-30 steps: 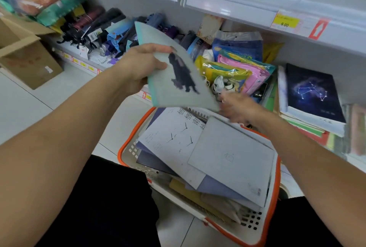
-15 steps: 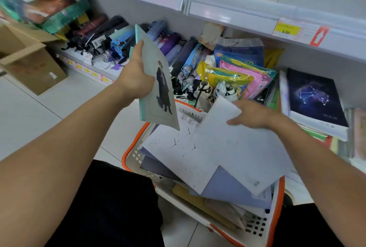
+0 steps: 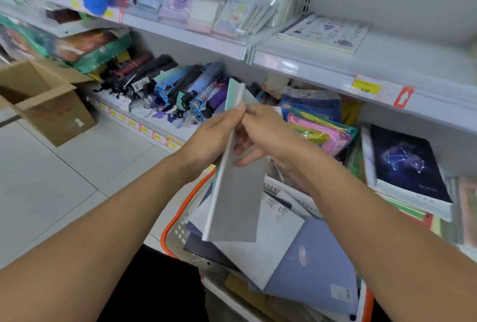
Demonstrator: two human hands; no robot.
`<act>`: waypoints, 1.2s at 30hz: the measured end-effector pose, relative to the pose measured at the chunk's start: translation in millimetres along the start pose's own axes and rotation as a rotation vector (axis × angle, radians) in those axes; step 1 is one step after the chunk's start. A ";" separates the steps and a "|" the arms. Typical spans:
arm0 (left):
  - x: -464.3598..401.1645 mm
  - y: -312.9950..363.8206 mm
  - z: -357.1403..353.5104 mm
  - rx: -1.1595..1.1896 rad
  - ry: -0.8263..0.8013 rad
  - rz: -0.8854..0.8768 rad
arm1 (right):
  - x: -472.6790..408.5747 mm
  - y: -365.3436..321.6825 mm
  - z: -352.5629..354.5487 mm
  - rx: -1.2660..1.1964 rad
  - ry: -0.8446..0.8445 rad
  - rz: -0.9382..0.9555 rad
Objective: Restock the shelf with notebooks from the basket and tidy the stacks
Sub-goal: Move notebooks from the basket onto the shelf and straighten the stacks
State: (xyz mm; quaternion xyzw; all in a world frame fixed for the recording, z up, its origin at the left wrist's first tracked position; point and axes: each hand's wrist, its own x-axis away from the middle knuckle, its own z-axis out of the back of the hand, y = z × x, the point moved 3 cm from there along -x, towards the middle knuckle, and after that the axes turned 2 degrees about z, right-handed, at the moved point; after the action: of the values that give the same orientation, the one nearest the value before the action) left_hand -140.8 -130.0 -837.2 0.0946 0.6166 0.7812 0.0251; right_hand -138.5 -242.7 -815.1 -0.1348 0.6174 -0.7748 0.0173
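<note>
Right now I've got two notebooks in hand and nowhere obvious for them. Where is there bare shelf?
Bare room: the upper shelf, right of the white illustrated notebook. Crowded: the lower shelf, from the folded umbrellas past the coloured packets to the constellation notebook stack. The basket is full.

Left hand (image 3: 214, 135) and right hand (image 3: 268, 133) gripping two upright notebooks (image 3: 236, 192), above orange-rimmed basket (image 3: 178, 216), beside shelf (image 3: 322, 68)

I see both forearms reach forward and meet in the middle. My left hand (image 3: 215, 133) and my right hand (image 3: 268, 133) each grip something thin between them, thumbs on top, fingers curled.
</note>
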 end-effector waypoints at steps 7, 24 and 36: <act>6.9 3.3 57.7 0.309 0.175 -0.098 | -13.0 -19.6 -14.8 -0.218 -0.259 0.084; -34.2 81.9 59.7 0.576 0.377 -0.364 | 15.9 -16.6 94.5 -0.178 0.101 0.267; -79.1 116.9 -22.2 0.480 -0.094 -0.188 | -42.1 -59.3 232.1 -0.506 0.575 -0.071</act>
State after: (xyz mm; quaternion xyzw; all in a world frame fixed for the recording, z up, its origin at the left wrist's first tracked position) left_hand -58.2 -191.5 -738.2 0.0763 0.7885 0.6016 0.1028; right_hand -36.2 -441.5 -719.3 0.0668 0.7637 -0.6042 -0.2172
